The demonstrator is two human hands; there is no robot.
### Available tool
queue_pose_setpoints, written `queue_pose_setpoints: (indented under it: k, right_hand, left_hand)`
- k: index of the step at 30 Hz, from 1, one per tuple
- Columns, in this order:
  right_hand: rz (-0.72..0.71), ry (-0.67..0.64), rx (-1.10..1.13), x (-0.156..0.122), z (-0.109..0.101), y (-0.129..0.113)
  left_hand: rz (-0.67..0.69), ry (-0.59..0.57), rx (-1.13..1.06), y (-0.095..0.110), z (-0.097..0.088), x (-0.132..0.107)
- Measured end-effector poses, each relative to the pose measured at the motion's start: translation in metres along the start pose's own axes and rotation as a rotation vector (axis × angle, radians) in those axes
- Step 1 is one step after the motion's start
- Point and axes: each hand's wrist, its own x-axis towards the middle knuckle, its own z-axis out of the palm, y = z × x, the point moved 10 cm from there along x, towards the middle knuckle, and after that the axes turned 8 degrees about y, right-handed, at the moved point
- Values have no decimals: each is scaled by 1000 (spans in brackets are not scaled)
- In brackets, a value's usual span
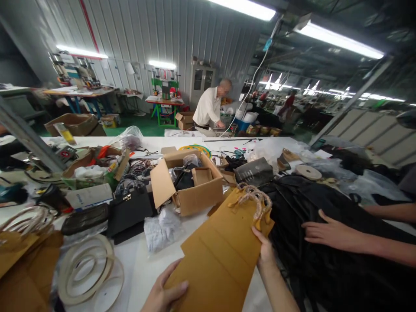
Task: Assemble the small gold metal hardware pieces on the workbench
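Brown paper bag (pixel 221 255), flat, is pinched between both hands: left hand (pixel 162 297) thumb on top, fingers seemingly beneath; right hand (pixel 264 250) closed on its edge near the twisted handles (pixel 256 199). It lies over the white table (pixel 143 268), just beside black fabric (pixel 325 277).

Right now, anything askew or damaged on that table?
No damage visible. The box sits askew with flaps splayed, crumpled plastic loose beside it. The bag lies flat, held by left hand and right hand.
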Motion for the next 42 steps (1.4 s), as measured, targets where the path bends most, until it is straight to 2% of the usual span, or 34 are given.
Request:
queue_pose_setpoints:
  k: [3,5,9,12,15,18,21,23,25,30,33,36,38,40,42]
  right_hand:
    - [18,16,-46,36,4,11]
    - [-33,27,-104,56,10,10]
    - [-89,18,-248,85,36,12]
    - [-121,-43,-300,93,60,11]
    - [-231,-116,-295,94,79,-2]
    - [-296,-133,-265,98,82,-2]
    - [-175,-29,-219,116,63,31]
    - [-85,38,-199,126,48,57]
    - [-54,64,-194,132,38,73]
    - [-36,136,-206,121,19,76]
    - [100,130,-158,103,10,86]
    - [287,-3,-122,90,17,101]
    - [341,-80,-111,91,27,102]
    - [334,-111,-98,99,39,94]
    - [248,-111,-81,113,53,76]
  left_hand:
    - [8,34,55,3,0,40]
    - [13,38,84,4,0,64]
    - [-21,38,103,3,-2,105]
    - [-47,38,81,0,-7,122]
    - [-28,57,16,-2,-12,129]
    - [-34,74,-29,-8,-14,136]
    - [-21,94,16,-6,-15,148]
    - [11,111,86,2,-15,155]
    - [38,103,166,13,-12,161]
    - [-7,25,238,39,6,160]
    - [-59,-62,256,50,13,152]
    - [-100,-73,288,59,4,145]
    - [-116,-75,322,63,-3,144]
    - [-107,-80,369,67,-7,146]
    - [-68,-76,419,71,-9,150]
